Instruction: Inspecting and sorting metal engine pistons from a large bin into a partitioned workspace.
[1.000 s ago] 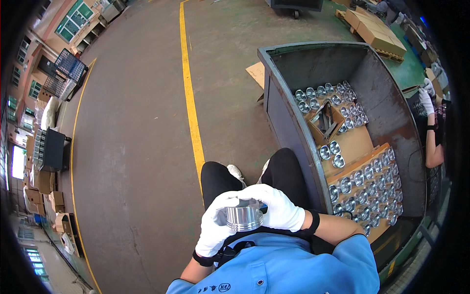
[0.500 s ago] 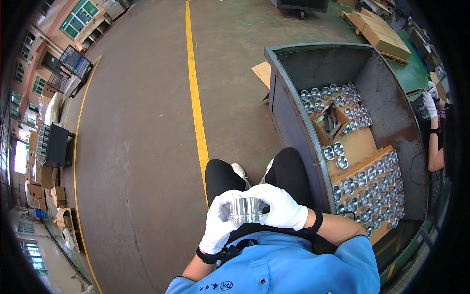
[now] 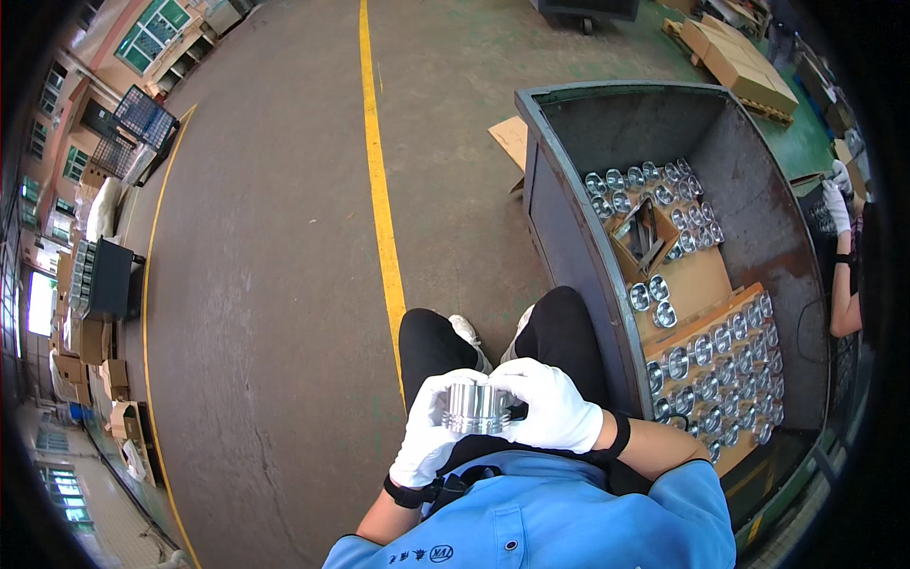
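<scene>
A shiny metal piston (image 3: 476, 408) with grooves round its lower end is held between both hands, in front of my blue shirt and above my lap. My left hand (image 3: 427, 429), in a white glove, grips its left side. My right hand (image 3: 552, 406), gloved alike, closes on its right side and top edge. Part of the piston's right side is covered by the fingers. To my right stands a grey metal bin (image 3: 621, 275) with many similar pistons (image 3: 725, 365) set in rows on cardboard.
Inside the bin lies a small open cardboard box (image 3: 637, 258) with dark tools. Beyond the bin's right wall another person's gloved hand (image 3: 836, 204) shows. A yellow line (image 3: 377, 180) runs along the floor ahead. Flat cartons (image 3: 737, 64) lie on a pallet at far right.
The right-hand fingers have shifted slightly over the piston's top edge. Both hands still hold it in nearly the same place.
</scene>
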Demonstrator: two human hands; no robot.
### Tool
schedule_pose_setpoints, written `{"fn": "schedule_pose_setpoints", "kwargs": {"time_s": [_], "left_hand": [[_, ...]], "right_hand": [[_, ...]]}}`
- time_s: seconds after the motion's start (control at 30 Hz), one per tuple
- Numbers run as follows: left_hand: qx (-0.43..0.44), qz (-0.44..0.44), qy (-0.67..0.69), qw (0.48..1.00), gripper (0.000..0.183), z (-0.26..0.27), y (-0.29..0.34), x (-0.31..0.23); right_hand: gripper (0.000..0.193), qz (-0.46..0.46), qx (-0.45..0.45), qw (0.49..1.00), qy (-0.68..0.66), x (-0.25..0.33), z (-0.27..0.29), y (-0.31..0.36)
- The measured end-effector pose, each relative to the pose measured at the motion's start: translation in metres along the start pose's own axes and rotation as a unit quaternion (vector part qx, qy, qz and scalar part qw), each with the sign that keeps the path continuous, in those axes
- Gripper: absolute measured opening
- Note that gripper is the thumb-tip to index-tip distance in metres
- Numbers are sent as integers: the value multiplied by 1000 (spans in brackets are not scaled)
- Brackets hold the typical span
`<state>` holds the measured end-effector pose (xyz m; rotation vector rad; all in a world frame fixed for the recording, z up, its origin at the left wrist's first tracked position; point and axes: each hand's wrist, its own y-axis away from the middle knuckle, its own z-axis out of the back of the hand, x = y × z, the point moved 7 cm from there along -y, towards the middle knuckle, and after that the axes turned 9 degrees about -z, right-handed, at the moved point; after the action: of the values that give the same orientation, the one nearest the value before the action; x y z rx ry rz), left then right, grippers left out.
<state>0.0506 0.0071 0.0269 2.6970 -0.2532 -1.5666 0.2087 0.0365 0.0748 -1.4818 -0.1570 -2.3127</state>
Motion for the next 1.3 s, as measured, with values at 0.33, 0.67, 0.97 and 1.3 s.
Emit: {"fn": "schedule_pose_setpoints", "kwargs": {"time_s": [0.33,0.67,0.97,1.3], "left_hand": [[58,6,-217,974,38,-5,-17,8],[99,303,21,948,29,42,-31,85],[329,-140,-664,656,6,-11,-84,56],[0,171,-339,925,10,54,-62,95]], "right_hand": [[57,-90,105,984,110,0,12,0],[46,-190,-29,977,96,-43,206,-12],[27,-398,-263,845,239,-436,287,2],[53,-606,-141,710,330,-509,276,-17]]}}
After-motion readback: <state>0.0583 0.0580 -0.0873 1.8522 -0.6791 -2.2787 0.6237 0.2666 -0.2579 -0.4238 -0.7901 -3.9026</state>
